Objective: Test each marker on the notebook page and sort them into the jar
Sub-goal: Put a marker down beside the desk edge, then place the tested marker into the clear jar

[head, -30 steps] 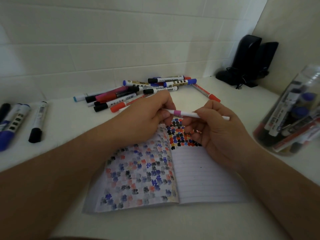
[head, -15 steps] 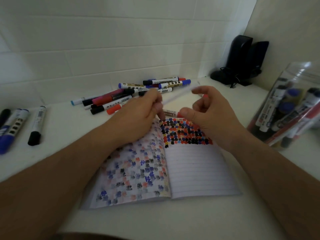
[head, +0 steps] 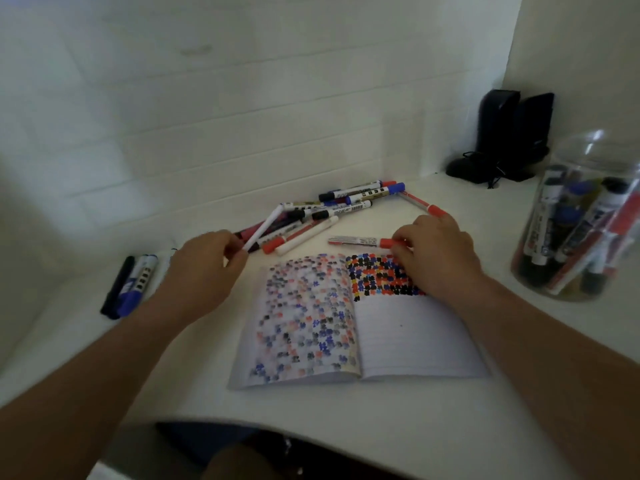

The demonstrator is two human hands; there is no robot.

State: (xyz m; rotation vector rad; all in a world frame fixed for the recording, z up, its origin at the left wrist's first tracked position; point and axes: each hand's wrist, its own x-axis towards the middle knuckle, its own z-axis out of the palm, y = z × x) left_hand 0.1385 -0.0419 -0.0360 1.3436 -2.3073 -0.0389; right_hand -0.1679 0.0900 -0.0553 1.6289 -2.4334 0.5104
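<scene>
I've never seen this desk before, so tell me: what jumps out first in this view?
The open lined notebook at centre, covered in red, blue and black test blots. Above it, the left hand holds a thin white marker and the right hand grips a red-capped marker. Behind them lies a heap of loose markers, and a clear plastic jar of markers stands at right.

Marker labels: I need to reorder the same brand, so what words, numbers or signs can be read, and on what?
None can be read.
Pile markers: dark print on white barrels, too blurred.
Red-capped marker at the right hand: print too small.
Jar markers: labels blurred.
Notebook: colour blots only.
</scene>
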